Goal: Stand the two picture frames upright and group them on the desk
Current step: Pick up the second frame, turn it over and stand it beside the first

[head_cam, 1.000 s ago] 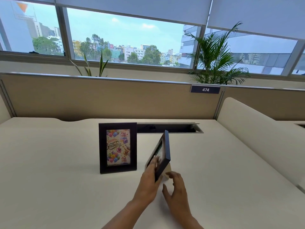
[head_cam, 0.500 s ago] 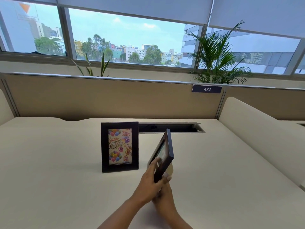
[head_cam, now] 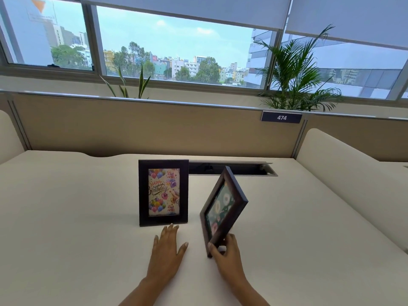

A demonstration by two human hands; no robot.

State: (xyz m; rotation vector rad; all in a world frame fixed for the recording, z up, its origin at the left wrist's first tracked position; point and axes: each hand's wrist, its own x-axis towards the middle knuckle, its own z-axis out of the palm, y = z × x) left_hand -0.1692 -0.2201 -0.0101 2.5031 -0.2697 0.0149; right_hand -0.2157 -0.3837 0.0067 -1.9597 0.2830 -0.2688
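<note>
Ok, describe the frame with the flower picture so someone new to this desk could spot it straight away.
Start at the white desk below the window. Two dark frames stand near its middle, in front of the cable slot. The flower frame is the right one, tilted and gripped at its lower corner by the right hand, unlike the upright birthday frame.

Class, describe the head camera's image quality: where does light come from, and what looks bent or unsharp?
Head view: daylight enters through the windows; wide-angle distortion bows the partition; the tilted floral frame looks slightly soft, while the birthday frame reads sharply.
</note>
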